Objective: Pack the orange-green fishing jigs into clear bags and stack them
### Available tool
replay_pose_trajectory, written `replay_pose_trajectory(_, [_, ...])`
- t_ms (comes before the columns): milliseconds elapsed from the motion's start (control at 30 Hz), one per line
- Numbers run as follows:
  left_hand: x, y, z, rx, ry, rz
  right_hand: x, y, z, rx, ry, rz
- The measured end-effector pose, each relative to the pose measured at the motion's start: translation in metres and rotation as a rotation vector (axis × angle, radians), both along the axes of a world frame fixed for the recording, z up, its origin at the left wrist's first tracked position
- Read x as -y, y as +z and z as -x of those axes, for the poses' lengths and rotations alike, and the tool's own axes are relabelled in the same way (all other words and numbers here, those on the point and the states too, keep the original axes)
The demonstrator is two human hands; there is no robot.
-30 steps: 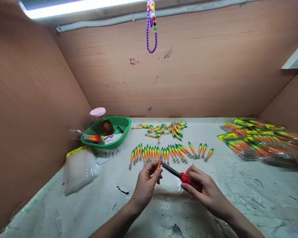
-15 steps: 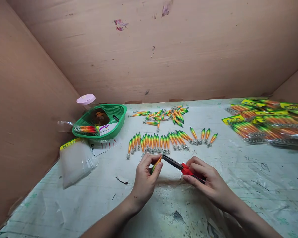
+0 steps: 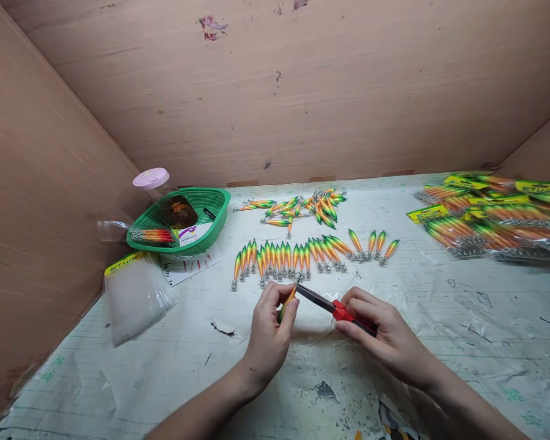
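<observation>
Between the fingers and thumb of my left hand (image 3: pixel 271 324) is a green and orange fishing lure (image 3: pixel 288 299), its hooked end pointing up and away from me. My right hand (image 3: pixel 385 333) is closed around the red handles of long-nosed pliers (image 3: pixel 341 310). The pliers' dark jaws reach left to the hooks of the held lure; whether they grip a hook is too small to tell. Just beyond my hands lies a row of similar lures (image 3: pixel 282 260), their hooks toward me. Farther back is a loose heap of more lures (image 3: pixel 323 205).
A green basket (image 3: pixel 224 211) at the left holds a pink-lidded cup (image 3: pixel 151 178) and a pack of red-orange lures (image 3: pixel 152 236). In front of it lie clear plastic bags (image 3: pixel 137 302). Bagged lures (image 3: pixel 495 214) are piled at the right. Board walls enclose the back and sides.
The whole view has shifted slightly, so things appear a little higher and farther left. Both hands keep the same grip, with the pliers' tips still at the lure's hooks.
</observation>
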State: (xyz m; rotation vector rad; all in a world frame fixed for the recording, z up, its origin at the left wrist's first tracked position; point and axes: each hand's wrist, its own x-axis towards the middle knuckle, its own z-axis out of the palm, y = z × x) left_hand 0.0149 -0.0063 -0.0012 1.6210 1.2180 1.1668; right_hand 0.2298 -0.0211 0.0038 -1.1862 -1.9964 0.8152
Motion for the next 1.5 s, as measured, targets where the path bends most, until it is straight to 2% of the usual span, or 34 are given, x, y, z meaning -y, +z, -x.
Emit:
replay_pose_trajectory(100, [-0.001, 0.004, 0.001, -0.06, -0.024, -0.037, 0.001, -0.001, 0.0, 0.003, 0.015, -0.014])
replay_pose_trajectory(200, [-0.002, 0.005, 0.001, -0.036, -0.02, -0.026, 0.002, -0.003, 0.0, 0.027, 0.033, -0.041])
replay_pose_trajectory(267, [-0.002, 0.005, 0.0, 0.048, -0.037, 0.049, 0.002, -0.004, 0.0, 0.047, 0.036, -0.054])
replay_pose_trajectory(433, [-0.005, 0.005, 0.0, 0.403, -0.139, 0.391, 0.003, -0.004, -0.003, 0.046, 0.028, -0.043])
replay_pose_trajectory(533, [-0.008, 0.007, 0.002, 0.566, -0.172, 0.538, 0.003, -0.005, -0.004, 0.026, 0.025, -0.035])
replay_pose_trajectory(633, [-0.008, 0.009, 0.001, 0.646, -0.192, 0.609, 0.003, -0.005, -0.003, 0.002, 0.033, -0.041])
replay_pose_trajectory(733, [-0.008, 0.01, 0.0, 0.642, -0.173, 0.592, 0.0, -0.005, -0.005, -0.017, 0.06, -0.058])
replay_pose_trajectory(800, [-0.013, 0.012, 0.006, 0.579, -0.142, 0.504, -0.004, -0.004, -0.009, -0.037, 0.075, -0.075])
replay_pose_trajectory(867, [-0.024, 0.018, 0.022, 0.384, -0.132, 0.321, -0.008, -0.003, -0.016, -0.062, 0.07, -0.088])
replay_pose_trajectory(1000, [-0.052, 0.028, 0.074, -0.38, -0.23, -0.184, -0.012, -0.002, -0.028, -0.166, -0.039, -0.1])
replay_pose_trajectory(1100, [-0.056, 0.021, 0.105, -0.732, -0.399, -0.358, -0.011, 0.0, -0.03, -0.219, -0.067, -0.088])
replay_pose_trajectory(1200, [-0.048, 0.007, 0.118, -0.809, -0.495, -0.362, -0.009, 0.001, -0.027, -0.256, -0.08, -0.048])
replay_pose_trajectory(1300, [-0.053, 0.003, 0.115, -0.79, -0.462, -0.358, -0.008, -0.002, -0.025, -0.33, -0.125, -0.009])
replay_pose_trajectory(1367, [-0.075, 0.007, 0.104, -0.776, -0.39, -0.358, -0.009, -0.007, -0.027, -0.399, -0.186, 0.012])
replay_pose_trajectory(1500, [-0.15, 0.019, 0.062, -0.762, -0.241, -0.3, -0.016, -0.016, -0.035, -0.469, -0.287, 0.036])
